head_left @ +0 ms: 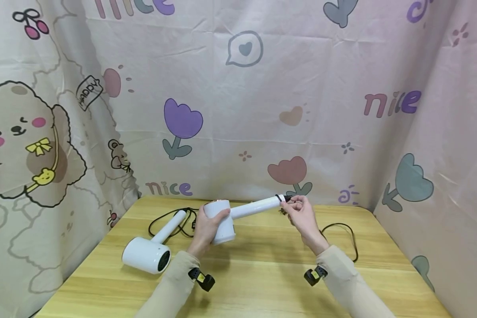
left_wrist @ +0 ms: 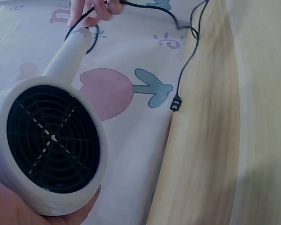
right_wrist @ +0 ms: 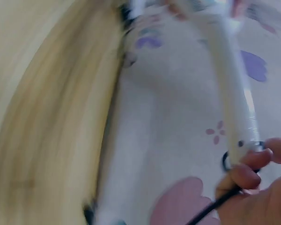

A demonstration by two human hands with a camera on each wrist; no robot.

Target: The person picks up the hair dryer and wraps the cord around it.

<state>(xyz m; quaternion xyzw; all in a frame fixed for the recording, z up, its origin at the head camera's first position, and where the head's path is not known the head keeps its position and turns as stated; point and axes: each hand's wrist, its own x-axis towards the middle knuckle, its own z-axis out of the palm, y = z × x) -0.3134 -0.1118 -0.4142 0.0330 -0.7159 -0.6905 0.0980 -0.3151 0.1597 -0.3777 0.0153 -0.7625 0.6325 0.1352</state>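
Note:
My left hand point(head_left: 205, 229) grips the head of a white hair dryer point(head_left: 256, 207), raised over the table with its handle pointing right. In the left wrist view its dark round grille point(left_wrist: 54, 138) faces the camera. At the handle's end, my right hand point(head_left: 303, 216) pinches the black cord point(right_wrist: 210, 206) between thumb and fingers. A loop of that cord curves around the handle's tip. The cord trails down to a plug point(left_wrist: 176, 103) near the table's edge in the left wrist view. Fingers partly cover the handle's tip.
A second white hair dryer point(head_left: 146, 255) lies on the wooden table point(head_left: 262, 282) at the left, its handle pointing to the back. Its black cord point(head_left: 156, 221) is coiled behind it. More cord point(head_left: 354, 243) curves over the table at right. A patterned curtain point(head_left: 230, 110) hangs behind and at the sides.

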